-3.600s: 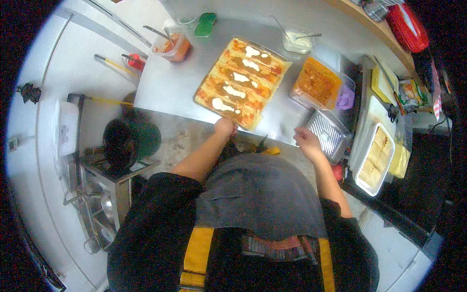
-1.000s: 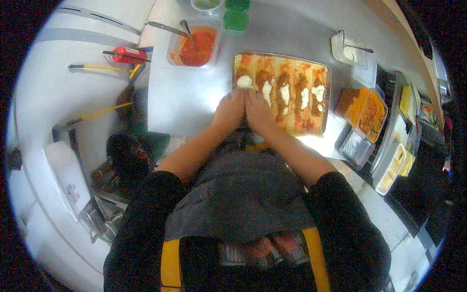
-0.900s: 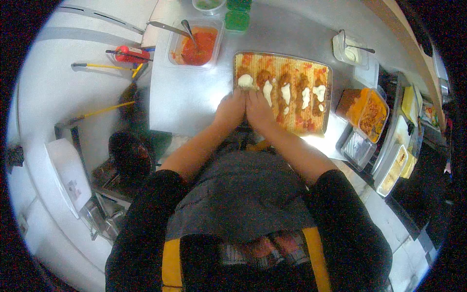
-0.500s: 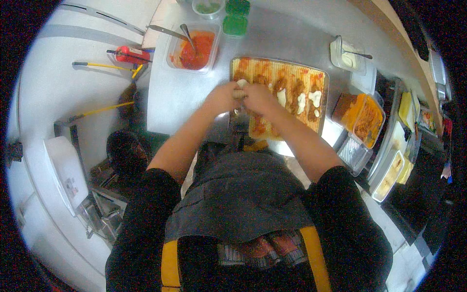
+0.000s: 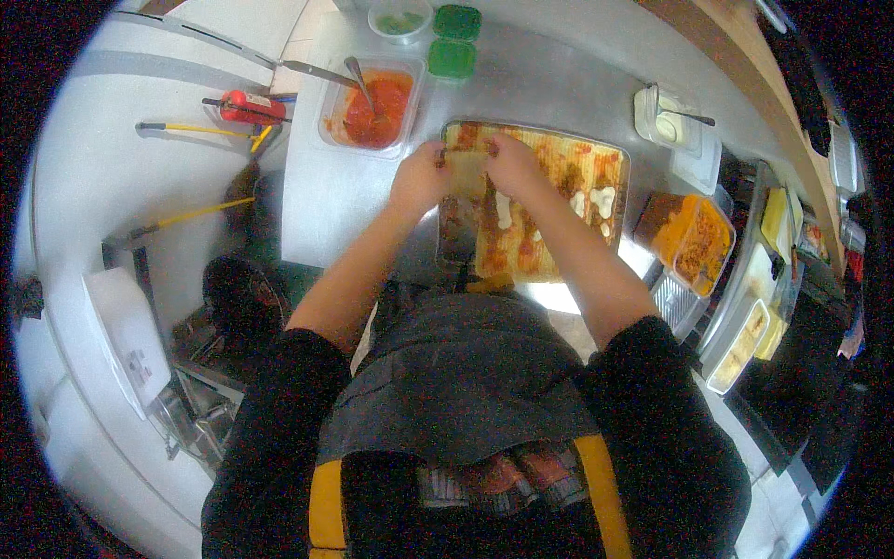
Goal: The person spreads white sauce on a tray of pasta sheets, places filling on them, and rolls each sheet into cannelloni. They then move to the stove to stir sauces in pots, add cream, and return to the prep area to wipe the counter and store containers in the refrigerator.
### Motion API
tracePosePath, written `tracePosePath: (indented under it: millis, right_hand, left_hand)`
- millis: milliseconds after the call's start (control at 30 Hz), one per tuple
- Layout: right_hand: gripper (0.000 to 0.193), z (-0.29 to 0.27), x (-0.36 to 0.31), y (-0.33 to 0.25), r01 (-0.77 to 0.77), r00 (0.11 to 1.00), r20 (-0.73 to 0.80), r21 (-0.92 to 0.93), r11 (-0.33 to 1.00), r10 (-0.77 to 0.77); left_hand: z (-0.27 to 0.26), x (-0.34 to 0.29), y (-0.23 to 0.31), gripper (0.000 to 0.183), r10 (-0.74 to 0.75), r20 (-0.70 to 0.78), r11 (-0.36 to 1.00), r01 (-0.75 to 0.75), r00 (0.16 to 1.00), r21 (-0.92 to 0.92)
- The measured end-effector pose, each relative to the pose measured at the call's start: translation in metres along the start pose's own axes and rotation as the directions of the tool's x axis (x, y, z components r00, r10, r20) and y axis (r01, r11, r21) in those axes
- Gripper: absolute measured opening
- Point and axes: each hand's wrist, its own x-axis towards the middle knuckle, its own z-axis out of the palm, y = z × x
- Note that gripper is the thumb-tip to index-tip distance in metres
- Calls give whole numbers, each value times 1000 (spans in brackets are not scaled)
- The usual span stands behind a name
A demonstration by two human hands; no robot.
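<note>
A pale, flat pasta sheet (image 5: 465,177) stretches between my two hands above the left end of a rectangular metal baking tray (image 5: 628,200). Its left edge is pinched by my left hand (image 5: 421,177), while my right hand (image 5: 513,168) grips the right edge. Ridged pasta with reddish-brown sauce fills much of the tray. White sauce blobs (image 5: 603,199) lie on the pasta at the right, and another white streak (image 5: 504,211) shows just below my right hand. At the tray's near left, dark bare metal (image 5: 456,238) is visible. My fingertips are partly hidden by the hands themselves.
On the steel table, a clear tub of red sauce (image 5: 377,110) holds spoon-like utensils. Green-lidded containers (image 5: 453,58) and a white bowl (image 5: 400,20) stand behind. To the right are a white-sauce tub (image 5: 669,126) and an orange-rimmed food container (image 5: 705,242).
My hands have moved apart, and the pasta sheet now shows flat between them. Earlier they were close together, fingers meeting over the tray's left side. The view has shifted slightly.
</note>
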Motion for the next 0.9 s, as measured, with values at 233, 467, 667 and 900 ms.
tracePosePath:
  millis: [233, 467, 667, 900]
  right_hand:
    - [45, 23, -66, 8, -262, 962, -7, 267, 927, 274]
    - [52, 48, -60, 7, -272, 956, -31, 290, 918, 293]
    - [48, 43, -64, -7, -276, 952, -61, 257, 926, 301]
    - [46, 22, -64, -15, -121, 993, 5, 48, 991, 121]
  left_hand:
    - [14, -30, 17, 34, -348, 175, 782, 388, 921, -489]
    - [19, -41, 27, 31, -380, 57, 788, 356, 923, -502]
    - [25, -37, 12, 29, -422, 166, 638, 422, 891, -644]
    - [23, -35, -3, 35, -394, 133, 720, 395, 909, -571]
